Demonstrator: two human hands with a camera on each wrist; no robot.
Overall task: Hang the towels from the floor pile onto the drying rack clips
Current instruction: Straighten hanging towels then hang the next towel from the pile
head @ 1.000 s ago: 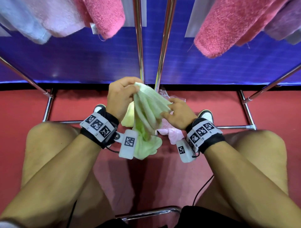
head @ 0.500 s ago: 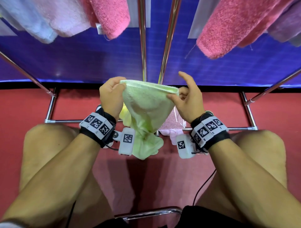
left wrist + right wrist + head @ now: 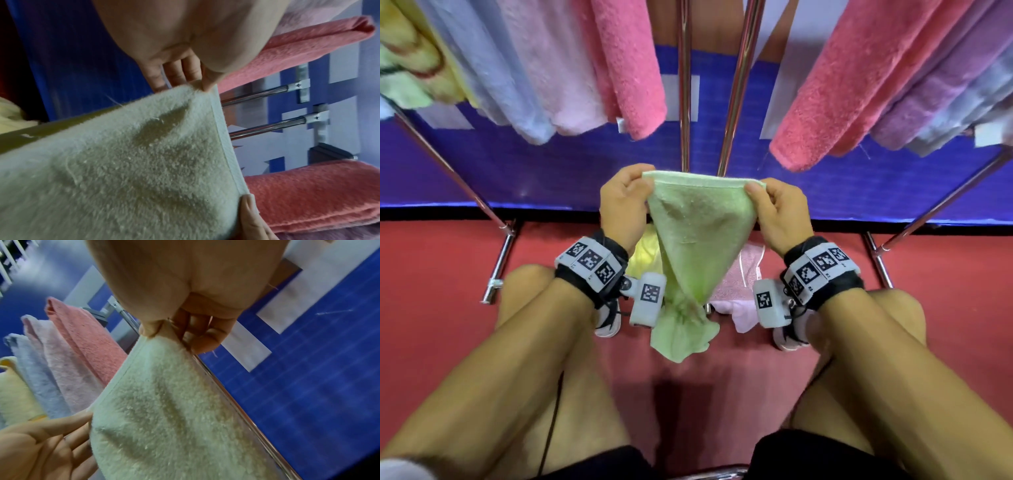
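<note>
A light green towel (image 3: 697, 240) hangs in the air in front of me, its top hem stretched level between my hands. My left hand (image 3: 625, 202) pinches the hem's left corner, and my right hand (image 3: 779, 212) pinches the right corner. The towel's lower end bunches and dangles above the floor. The left wrist view shows the green towel (image 3: 133, 170) with thumb and fingers (image 3: 179, 73) nipping its corner. In the right wrist view the green towel (image 3: 164, 402) is held the same way. A yellow towel (image 3: 643, 253) and pink towels (image 3: 739, 284) lie on the red floor behind it.
Several towels hang from the rack above: pink (image 3: 630, 68), pale pink, blue and yellow at left, coral (image 3: 859, 75) and purple at right. Two chrome rack poles (image 3: 685, 85) rise in the middle, between the hung groups. Chrome legs (image 3: 500, 260) splay left and right. My knees flank the floor pile.
The towel went from a bunched wad to spread out. My hands moved apart and upward along its hem, each now at a corner. The view tilted up toward the hung towels.
</note>
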